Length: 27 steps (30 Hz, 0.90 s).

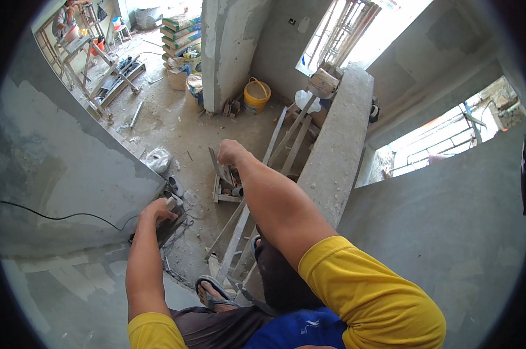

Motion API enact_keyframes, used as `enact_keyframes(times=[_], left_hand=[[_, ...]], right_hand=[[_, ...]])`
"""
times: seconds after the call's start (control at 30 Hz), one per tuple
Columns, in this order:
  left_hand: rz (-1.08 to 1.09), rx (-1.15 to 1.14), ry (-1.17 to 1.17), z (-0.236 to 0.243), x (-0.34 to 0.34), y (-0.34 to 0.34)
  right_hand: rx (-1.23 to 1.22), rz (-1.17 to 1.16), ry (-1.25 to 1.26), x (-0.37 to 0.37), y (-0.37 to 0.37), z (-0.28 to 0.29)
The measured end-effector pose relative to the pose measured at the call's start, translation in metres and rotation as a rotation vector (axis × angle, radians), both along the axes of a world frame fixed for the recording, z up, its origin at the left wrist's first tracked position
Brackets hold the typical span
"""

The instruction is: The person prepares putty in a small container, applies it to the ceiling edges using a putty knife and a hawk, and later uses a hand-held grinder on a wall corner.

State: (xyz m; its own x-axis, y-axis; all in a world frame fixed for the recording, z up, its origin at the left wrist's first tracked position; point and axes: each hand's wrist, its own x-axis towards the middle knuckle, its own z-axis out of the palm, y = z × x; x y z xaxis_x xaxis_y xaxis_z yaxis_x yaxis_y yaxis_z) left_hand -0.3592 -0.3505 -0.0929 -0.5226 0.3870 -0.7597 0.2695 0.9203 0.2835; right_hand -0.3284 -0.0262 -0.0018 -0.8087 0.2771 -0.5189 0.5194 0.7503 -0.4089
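My left hand (153, 210) is at the lower end of the grey wall on the left. Its fingers curl over a small grey block-like piece (171, 203), above a dark box-shaped thing whose kind I cannot make out. My right arm reaches forward, and my right hand (232, 152) is closed in a fist with its back toward me. Right below the fist is a flat, grey blade-like strip (218, 165); whether the hand grips it is hidden. Beneath that lies a shallow wooden box (227, 198) with small items in it.
A concrete-crusted plank (339, 148) runs along the right, over wooden and metal bars (277, 136). A yellow bucket (256, 96) stands by the pillar (225, 55). Stacked bags (181, 36) and a trestle (91, 61) with another person are farther back. A black cable (76, 215) crosses the left wall.
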Motion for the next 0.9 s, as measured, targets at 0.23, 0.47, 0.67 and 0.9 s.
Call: enact_keyframes(times=[0.23, 0.47, 0.67, 0.9], left_hand=[[0.030, 0.000, -0.022, 0.002, 0.000, -0.001], [0.030, 0.003, -0.021, 0.005, 0.002, -0.002], [0.018, -0.002, -0.034, 0.007, 0.002, -0.001], [0.053, 0.013, -0.053, 0.013, 0.004, -0.003]], right_hand=[[-0.005, -0.003, 0.008, 0.001, -0.002, 0.002], [-0.002, 0.000, 0.000, 0.001, 0.000, -0.001], [0.012, 0.005, 0.024, 0.000, 0.001, -0.005], [-0.005, 0.017, 0.005, 0.002, -0.002, 0.007]])
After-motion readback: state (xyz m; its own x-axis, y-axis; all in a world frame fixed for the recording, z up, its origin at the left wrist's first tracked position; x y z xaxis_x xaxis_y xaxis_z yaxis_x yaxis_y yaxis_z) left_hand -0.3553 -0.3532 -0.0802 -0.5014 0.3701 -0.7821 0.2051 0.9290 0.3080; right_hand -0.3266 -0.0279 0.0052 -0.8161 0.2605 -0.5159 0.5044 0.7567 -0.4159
